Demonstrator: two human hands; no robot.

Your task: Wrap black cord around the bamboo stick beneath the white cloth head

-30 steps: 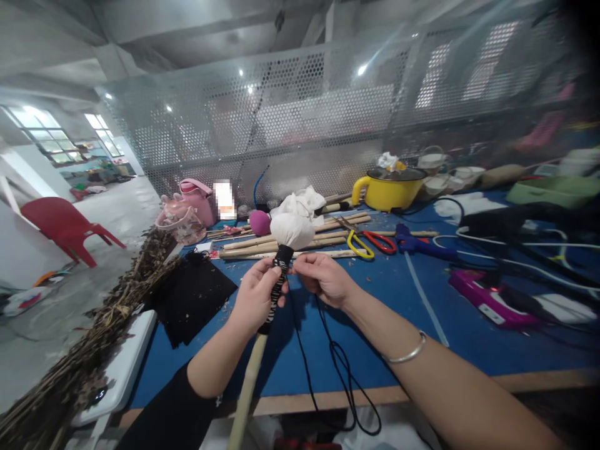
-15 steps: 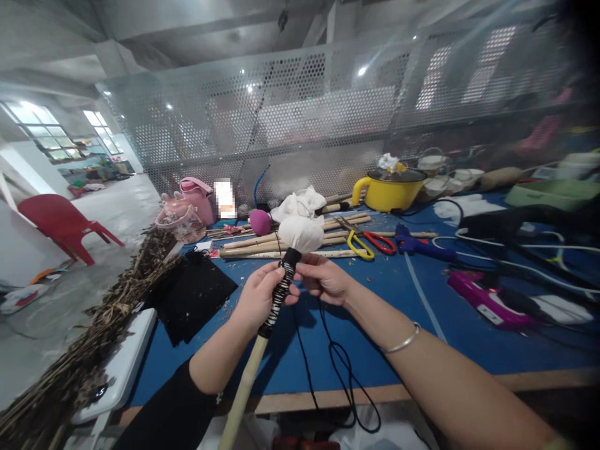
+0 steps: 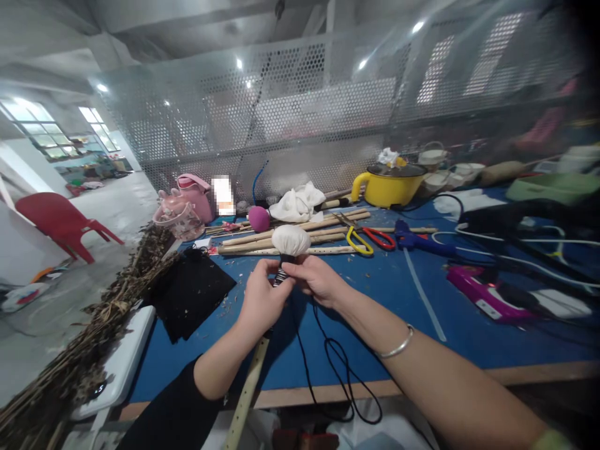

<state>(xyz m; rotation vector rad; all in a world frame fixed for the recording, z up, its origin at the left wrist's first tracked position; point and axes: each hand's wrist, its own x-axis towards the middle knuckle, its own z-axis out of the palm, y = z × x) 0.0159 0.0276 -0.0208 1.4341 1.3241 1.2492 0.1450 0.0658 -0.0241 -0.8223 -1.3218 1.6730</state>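
Note:
A wooden stick [image 3: 247,394] with dark spots along it slants up from the bottom edge to a rounded head wrapped in white cloth [image 3: 290,240]. Below the head is a black band, then a black-and-white cord winding [image 3: 280,275], partly covered by fingers. My left hand [image 3: 265,290] is closed around this wound part. My right hand [image 3: 323,281] is closed at the neck, thumb against the winding, with a black cord [image 3: 337,350] running down from its fingers; the exact grip is partly hidden. The cord's loops hang over the table's front edge.
Behind the hands lie several wooden sticks [image 3: 248,240], scissors [image 3: 360,240], a magenta ball [image 3: 259,219] and white cloth [image 3: 300,203]. Right: a blue glue gun [image 3: 422,240], purple power strip [image 3: 490,297], yellow pot [image 3: 387,187]. Left: black fabric [image 3: 192,294], dried plants [image 3: 107,312].
The white head has moved slightly down and left, leaning away. The stick has turned, so its spotted side shows. My left hand now covers more of the winding.

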